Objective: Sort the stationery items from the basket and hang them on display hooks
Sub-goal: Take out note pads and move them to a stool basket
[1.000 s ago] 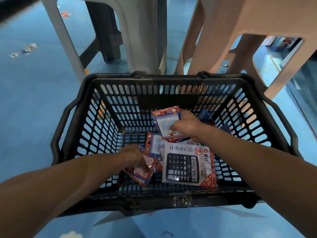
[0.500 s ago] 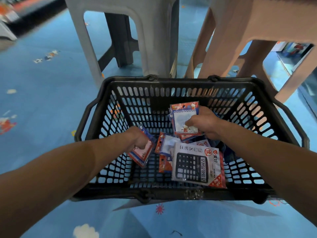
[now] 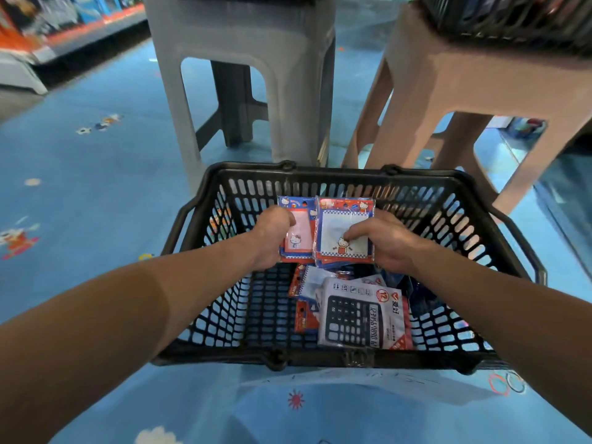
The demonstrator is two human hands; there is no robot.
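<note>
A black plastic basket (image 3: 352, 179) stands on the blue floor. Above it, my left hand (image 3: 272, 237) grips a pack of cartoon-cat notepads with a pink sheet (image 3: 301, 238). My right hand (image 3: 384, 243) pinches a stack of similar packs with a white sheet and red header (image 3: 344, 230). The two packs are held side by side, upright. On the basket floor lie a packaged black calculator (image 3: 358, 315) and several smaller red and blue packs (image 3: 304, 290).
A grey plastic stool (image 3: 243, 59) and a pink-brown stool (image 3: 464, 75) stand just behind the basket; a second dark basket (image 3: 528, 20) sits on the pink one. Shop shelving (image 3: 48, 30) runs along the far left. Blue patterned floor surrounds everything.
My left hand has lifted its pack from the basket floor and brought it up beside the packs in my right hand. The camera has tilted upward.
</note>
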